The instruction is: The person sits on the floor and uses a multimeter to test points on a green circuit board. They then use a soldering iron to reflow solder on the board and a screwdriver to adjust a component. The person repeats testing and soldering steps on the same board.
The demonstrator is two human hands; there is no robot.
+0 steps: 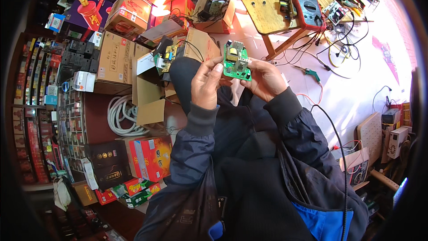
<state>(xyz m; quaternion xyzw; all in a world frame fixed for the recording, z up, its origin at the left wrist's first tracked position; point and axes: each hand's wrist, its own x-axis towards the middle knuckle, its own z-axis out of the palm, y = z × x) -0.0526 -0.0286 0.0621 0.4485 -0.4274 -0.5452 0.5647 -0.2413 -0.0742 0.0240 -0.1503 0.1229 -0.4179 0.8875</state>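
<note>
A green circuit board [229, 69] with a yellow-wrapped transformer, metal heat sinks and small black capacitors is held up over my lap, its component side showing. My left hand [207, 80] grips the board's left edge, thumb on the near side. At the right edge, my right hand [266, 79] pinches the board between thumb and fingers; some fingertips are hidden beneath it. Just left of my knee, another circuit board [167, 58] with yellow and blue parts lies by the cardboard boxes.
A wooden table [263, 15] at the far right bears a red multimeter [306, 4] and loose boards. Black cables [352, 40] hang off it. On the floor lies a green-handled soldering iron [313, 74]. Cartons [117, 60] and a coiled white hose [117, 116] crowd the left.
</note>
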